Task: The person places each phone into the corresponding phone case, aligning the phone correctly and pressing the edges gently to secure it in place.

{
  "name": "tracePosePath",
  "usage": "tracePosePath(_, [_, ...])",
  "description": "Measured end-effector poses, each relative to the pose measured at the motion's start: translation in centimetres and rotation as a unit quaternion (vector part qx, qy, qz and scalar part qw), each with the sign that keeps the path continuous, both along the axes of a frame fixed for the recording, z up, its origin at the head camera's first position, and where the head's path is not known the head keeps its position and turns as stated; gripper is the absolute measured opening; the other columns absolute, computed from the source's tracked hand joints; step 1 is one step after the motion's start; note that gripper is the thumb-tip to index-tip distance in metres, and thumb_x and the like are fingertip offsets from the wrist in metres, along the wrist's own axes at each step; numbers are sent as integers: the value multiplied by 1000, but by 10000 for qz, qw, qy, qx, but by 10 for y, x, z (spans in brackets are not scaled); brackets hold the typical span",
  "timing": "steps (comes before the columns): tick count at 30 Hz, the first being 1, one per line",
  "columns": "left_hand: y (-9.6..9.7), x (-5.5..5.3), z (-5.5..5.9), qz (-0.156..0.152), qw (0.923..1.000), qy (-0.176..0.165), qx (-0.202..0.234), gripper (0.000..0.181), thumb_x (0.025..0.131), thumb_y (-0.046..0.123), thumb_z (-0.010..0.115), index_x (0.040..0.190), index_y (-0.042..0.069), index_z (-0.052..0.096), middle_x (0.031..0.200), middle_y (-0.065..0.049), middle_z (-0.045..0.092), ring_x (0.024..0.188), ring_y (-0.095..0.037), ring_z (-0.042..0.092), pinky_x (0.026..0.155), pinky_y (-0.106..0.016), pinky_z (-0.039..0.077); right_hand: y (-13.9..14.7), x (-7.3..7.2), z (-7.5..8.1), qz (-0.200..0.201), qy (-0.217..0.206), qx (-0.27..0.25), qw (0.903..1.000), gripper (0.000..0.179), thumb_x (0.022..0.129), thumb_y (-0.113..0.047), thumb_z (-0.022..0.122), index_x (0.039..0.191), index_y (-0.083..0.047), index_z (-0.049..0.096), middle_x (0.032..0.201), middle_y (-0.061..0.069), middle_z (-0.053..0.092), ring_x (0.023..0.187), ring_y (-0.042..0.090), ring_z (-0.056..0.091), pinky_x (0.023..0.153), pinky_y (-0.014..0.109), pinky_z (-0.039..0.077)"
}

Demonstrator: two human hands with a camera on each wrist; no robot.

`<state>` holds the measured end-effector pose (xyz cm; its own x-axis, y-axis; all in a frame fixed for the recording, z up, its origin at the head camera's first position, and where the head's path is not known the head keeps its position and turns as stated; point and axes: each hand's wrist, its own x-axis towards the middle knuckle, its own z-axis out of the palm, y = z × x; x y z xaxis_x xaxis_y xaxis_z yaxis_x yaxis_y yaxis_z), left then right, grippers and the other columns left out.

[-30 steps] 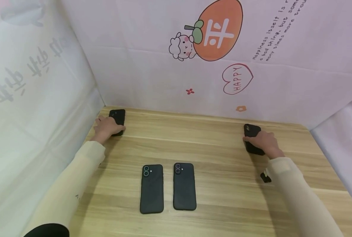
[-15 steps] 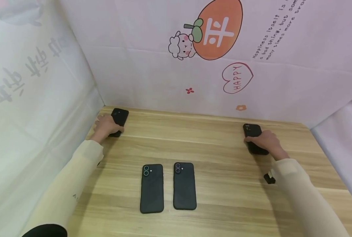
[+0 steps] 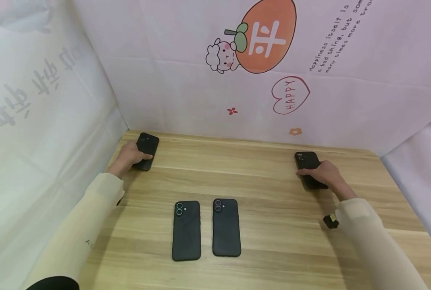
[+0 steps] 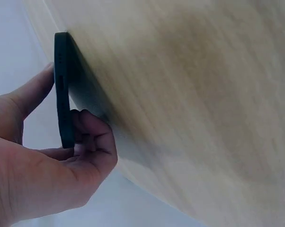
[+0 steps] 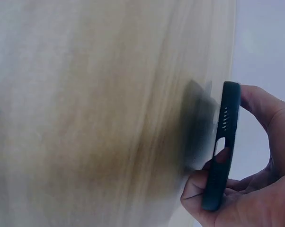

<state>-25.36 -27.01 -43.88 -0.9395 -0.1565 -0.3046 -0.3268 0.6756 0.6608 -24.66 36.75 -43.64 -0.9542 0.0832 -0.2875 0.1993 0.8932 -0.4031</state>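
Observation:
At the far left corner of the table, my left hand (image 3: 127,154) holds a black phone (image 3: 148,141). In the left wrist view, the thumb lies on one face of that phone (image 4: 61,97) and curled fingers are behind the other. Toward the far right, my right hand (image 3: 327,174) grips a black phone case (image 3: 307,160) with its back up. The right wrist view shows this case (image 5: 229,106) edge-on, lifted off the wood, with a fingertip visible through its port opening. Both held things tilt slightly in the head view.
Two black phones (image 3: 186,233) (image 3: 226,229) lie side by side, backs up, on the middle of the wooden table (image 3: 266,233). White printed cloth (image 3: 171,88) walls the back and sides. A small black device (image 3: 331,221) sits at my right wrist.
The phone in my left hand has turned clockwise, its top swinging right. My left arm has shifted slightly left. The right hand has moved a little right while the case's top tilts left.

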Motion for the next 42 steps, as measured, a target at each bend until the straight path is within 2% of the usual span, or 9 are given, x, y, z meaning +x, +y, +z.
tracePosePath(5, [-1,0,-2,160,9983,101,554,66,102,9,67,153,-18,34,152,-40,41,137,-49,47,113,-53,47,0,3,-2,-40,73,-117,9999,90,89,-56,79,122,23,51,107,31,63,90,34,59,67,33,51])
tracePosePath(10, [0,3,-5,165,9908,94,1336,50,107,4,56,148,-18,39,145,-35,47,120,-39,58,96,-37,55,4,5,-5,-65,300,-422,9986,82,95,-44,76,130,24,47,116,36,60,98,40,60,72,34,50])
tracePosePath(14, [2,6,-4,128,9870,70,1602,44,110,5,51,146,-19,41,140,-30,50,107,-28,59,82,-24,53,8,5,-5,-57,583,-627,9963,59,102,-35,70,121,19,55,112,33,63,96,37,61,70,29,50])
tracePosePath(19, [7,10,-4,129,9769,-90,2131,45,112,9,46,148,-18,38,136,-26,53,100,-19,61,79,-21,56,9,9,4,-57,584,-793,9951,42,108,-33,62,105,9,64,94,16,66,87,28,57,68,29,48])
tracePosePath(25, [17,19,-1,128,9627,-105,2701,51,114,13,44,158,-11,31,144,-25,51,102,-14,64,82,-22,59,6,15,20,-131,413,-1343,9900,41,109,-28,62,114,12,64,102,18,70,84,13,62,70,28,57])
tracePosePath(30, [28,29,6,173,9474,-140,3193,55,116,17,39,163,-7,23,158,-26,41,134,-29,54,105,-31,53,-2,17,26,-187,281,-1886,9815,52,108,-26,63,137,16,57,129,28,66,87,0,67,75,20,60])
tracePosePath(34, [43,36,12,314,9289,-49,3690,56,116,16,35,166,-3,15,165,-26,32,150,-36,38,122,-45,39,-13,20,29,-163,128,-2129,9768,52,107,-24,65,138,17,57,131,25,66,88,-2,66,79,18,59])
tracePosePath(39, [63,47,19,378,9187,39,3932,57,116,13,34,167,0,12,167,-24,30,152,-35,34,125,-47,34,-33,24,39,-107,56,-2496,9683,52,107,-23,66,139,17,56,131,23,66,92,-1,70,83,21,61])
tracePosePath(42, [74,56,22,250,9123,56,4088,55,116,12,34,166,1,14,164,-26,38,152,-35,39,123,-46,37,-50,27,49,-69,117,-2739,9617,50,105,-20,69,138,16,57,114,10,74,91,2,73,84,25,62])
